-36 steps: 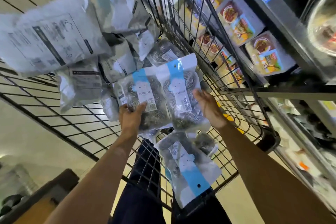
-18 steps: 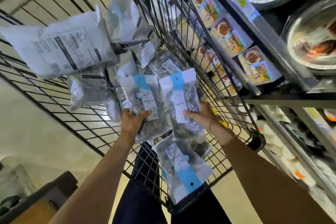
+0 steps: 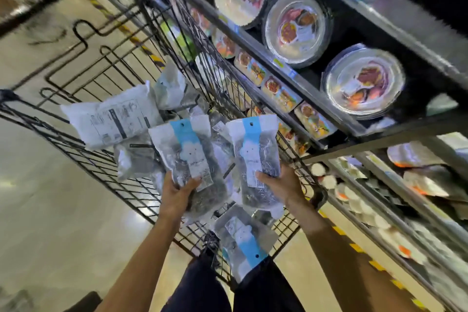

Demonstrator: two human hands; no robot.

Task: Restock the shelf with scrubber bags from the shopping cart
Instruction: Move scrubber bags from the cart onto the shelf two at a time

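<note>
Scrubber bag (image 3: 188,157), gripped by left hand (image 3: 177,196); second bag (image 3: 255,157), gripped by right hand (image 3: 281,186); both above black wire shopping cart (image 3: 131,187), third bag (image 3: 243,240) lying inside. Clear crinkled plastic, blue-and-white header strip, punched hole, dark coiled wire contents. Label print too blurred to read.

A black wire shopping cart (image 3: 83,159) is carrying loose packets (print too blurred to read): a white pouch (image 3: 111,119) is lying beyond the left fingers (image 3: 168,182), and a blue-striped scrubber bag (image 3: 240,238) is resting just wristward of the right fingers (image 3: 264,177).
</note>
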